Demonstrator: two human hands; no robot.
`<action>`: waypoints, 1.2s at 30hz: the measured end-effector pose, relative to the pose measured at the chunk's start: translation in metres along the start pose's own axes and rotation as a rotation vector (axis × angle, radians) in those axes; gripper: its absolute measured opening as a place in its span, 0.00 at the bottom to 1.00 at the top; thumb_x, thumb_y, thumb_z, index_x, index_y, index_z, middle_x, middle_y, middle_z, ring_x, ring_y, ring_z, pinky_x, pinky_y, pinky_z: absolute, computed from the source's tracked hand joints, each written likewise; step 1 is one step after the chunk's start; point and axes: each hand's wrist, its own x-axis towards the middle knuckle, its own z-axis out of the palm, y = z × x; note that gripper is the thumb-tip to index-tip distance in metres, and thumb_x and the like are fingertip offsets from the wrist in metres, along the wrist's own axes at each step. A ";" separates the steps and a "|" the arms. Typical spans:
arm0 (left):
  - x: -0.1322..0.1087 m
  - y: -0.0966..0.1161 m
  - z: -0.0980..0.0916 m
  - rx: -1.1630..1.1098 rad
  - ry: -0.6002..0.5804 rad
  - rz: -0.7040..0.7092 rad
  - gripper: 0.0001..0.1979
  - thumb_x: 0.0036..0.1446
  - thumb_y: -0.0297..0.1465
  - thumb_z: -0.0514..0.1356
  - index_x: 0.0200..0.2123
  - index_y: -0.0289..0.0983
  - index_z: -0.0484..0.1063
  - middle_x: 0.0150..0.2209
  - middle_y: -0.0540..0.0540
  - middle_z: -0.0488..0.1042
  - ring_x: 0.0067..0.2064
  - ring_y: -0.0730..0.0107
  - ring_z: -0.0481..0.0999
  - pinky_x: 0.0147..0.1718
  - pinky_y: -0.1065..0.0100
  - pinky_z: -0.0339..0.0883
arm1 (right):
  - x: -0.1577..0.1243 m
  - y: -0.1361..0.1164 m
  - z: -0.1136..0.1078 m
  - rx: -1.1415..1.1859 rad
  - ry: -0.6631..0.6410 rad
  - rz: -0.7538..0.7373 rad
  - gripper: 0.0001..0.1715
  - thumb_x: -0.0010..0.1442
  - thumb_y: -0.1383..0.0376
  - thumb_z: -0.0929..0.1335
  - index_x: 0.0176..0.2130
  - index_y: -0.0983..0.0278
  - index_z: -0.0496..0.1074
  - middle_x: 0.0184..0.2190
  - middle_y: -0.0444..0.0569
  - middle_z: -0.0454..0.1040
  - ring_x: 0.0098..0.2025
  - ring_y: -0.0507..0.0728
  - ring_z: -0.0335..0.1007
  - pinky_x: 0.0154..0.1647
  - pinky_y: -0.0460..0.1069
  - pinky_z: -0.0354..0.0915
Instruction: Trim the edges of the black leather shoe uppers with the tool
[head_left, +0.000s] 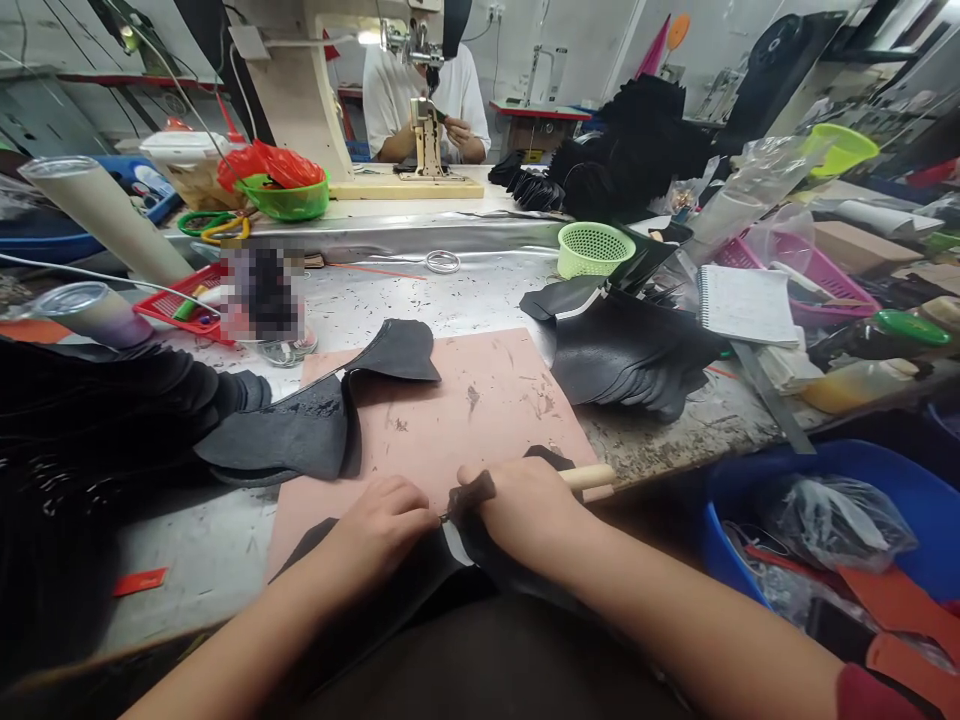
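Note:
A black leather piece (397, 580) lies across the near edge of the pink work board (487, 400) and hangs towards my lap. My left hand (390, 520) pinches this piece along its edge, fingers bent and pressed together. Close by on the right, my right hand (525, 505) is closed around a tool with a pale wooden handle (587, 477); the tool's working end is hidden. A dark flap of the leather is also gathered at that hand's thumb. Between the hands, a light strip (456, 545) shows on the piece. Another shaped black piece (300, 425) rests on the board's left side.
Stacked black pieces stand left (112, 430) and right (630, 350) of the board. Behind are a green basket (596, 250), a sewing machine (322, 90) and a seated person in white (469, 90). A notepad (746, 305), metal ruler (772, 400) and blue bin (720, 550) are at right.

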 end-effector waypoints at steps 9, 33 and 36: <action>-0.007 -0.002 -0.007 -0.017 -0.050 -0.014 0.13 0.57 0.22 0.48 0.36 0.39 0.70 0.32 0.47 0.69 0.35 0.70 0.64 0.35 0.69 0.59 | 0.004 -0.011 -0.004 -0.006 -0.033 -0.052 0.07 0.54 0.70 0.61 0.31 0.63 0.68 0.23 0.47 0.73 0.25 0.54 0.69 0.21 0.46 0.48; -0.050 -0.022 -0.018 0.023 0.012 -0.008 0.11 0.55 0.21 0.50 0.34 0.40 0.70 0.30 0.48 0.67 0.34 0.70 0.63 0.35 0.70 0.57 | 0.026 -0.051 0.008 -0.005 -0.110 -0.075 0.10 0.54 0.71 0.61 0.33 0.61 0.70 0.25 0.46 0.75 0.27 0.54 0.70 0.21 0.47 0.46; -0.055 -0.026 -0.021 -0.006 -0.002 -0.013 0.13 0.53 0.20 0.51 0.36 0.41 0.69 0.32 0.49 0.67 0.35 0.71 0.63 0.35 0.71 0.58 | 0.030 -0.057 0.009 -0.010 -0.093 -0.081 0.10 0.54 0.71 0.61 0.33 0.61 0.70 0.24 0.45 0.75 0.26 0.54 0.70 0.21 0.47 0.47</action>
